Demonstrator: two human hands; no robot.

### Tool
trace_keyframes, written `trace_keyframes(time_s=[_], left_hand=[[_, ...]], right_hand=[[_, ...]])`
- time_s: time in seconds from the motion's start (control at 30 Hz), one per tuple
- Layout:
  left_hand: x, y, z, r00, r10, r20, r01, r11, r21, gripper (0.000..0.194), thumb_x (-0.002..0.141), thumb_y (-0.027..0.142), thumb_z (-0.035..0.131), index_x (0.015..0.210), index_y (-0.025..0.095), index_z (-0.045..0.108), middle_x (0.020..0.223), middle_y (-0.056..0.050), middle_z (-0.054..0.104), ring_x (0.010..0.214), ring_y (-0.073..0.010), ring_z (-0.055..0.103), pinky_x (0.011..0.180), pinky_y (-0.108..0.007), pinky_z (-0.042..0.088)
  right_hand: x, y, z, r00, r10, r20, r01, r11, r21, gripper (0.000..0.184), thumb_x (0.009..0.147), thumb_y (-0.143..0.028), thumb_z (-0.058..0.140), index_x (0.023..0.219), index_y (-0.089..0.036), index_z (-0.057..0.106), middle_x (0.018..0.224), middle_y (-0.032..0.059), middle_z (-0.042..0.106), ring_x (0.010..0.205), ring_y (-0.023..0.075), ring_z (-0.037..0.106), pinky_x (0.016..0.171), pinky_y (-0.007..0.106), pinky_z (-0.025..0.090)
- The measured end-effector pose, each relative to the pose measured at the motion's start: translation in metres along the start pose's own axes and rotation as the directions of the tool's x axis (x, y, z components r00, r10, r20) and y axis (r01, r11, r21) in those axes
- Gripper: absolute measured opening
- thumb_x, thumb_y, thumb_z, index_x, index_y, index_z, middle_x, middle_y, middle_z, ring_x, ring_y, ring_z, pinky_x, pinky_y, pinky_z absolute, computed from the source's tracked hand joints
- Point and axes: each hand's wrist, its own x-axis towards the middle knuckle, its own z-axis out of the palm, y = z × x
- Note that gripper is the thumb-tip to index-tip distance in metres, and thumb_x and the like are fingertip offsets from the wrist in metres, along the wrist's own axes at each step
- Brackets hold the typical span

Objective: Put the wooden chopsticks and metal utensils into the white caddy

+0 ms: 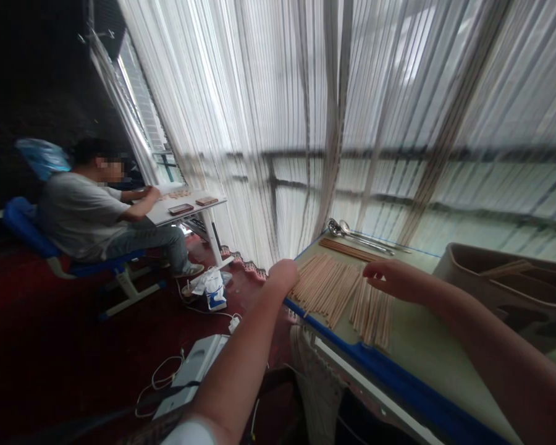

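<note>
Many light wooden chopsticks (327, 285) lie side by side in a wide row on the pale green table. A smaller group of chopsticks (370, 315) lies to their right, with a narrow gap between. My left hand (285, 275) is at the left edge of the wide row, curled, its fingers mostly hidden behind the back of the hand. Over the far end of the smaller group hovers my right hand (391, 279), its fingers loosely bent and apart, with nothing seen in them. Darker brown chopsticks (352, 250) lie behind both groups.
Metal utensils, a slotted spoon (334, 227) among them, lie at the table's back edge. A brown bin (463, 266) with sticks inside stands at right. Blue edging (380, 364) borders the table. Another person (86, 210) sits at a white table to the left. Sheer curtains (259, 93) hang behind.
</note>
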Motion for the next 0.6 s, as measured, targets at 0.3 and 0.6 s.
trace_keyframes(time_s=[0.3,0.6], left_hand=[[0.009,-0.004,-0.012,0.992,0.071,0.104,-0.066,0.997,-0.049,0.028,0.075,0.022,0.048,0.090,0.009,0.068,0.096,-0.018,0.068,0.088,-0.0240,0.064,0.074,-0.029,0.048],[-0.030,0.042,-0.040,0.878,0.466,-0.109,-0.454,0.740,-0.497,0.022,0.081,0.031,0.047,0.087,0.016,0.062,0.085,-0.004,0.065,0.079,-0.0160,0.058,0.071,-0.027,0.044]], right_hand=[[-0.001,-0.005,-0.001,1.000,0.018,0.022,-0.019,0.999,0.027,0.022,0.079,-0.026,0.049,0.090,-0.020,0.067,0.087,0.0064,0.069,0.076,0.0166,0.062,0.069,0.025,0.045],[0.003,-0.017,-0.011,0.965,0.190,-0.182,-0.036,0.780,0.625,0.035,0.084,-0.046,0.047,0.098,-0.017,0.061,0.087,0.0067,0.067,0.068,0.0140,0.061,0.059,0.026,0.046]])
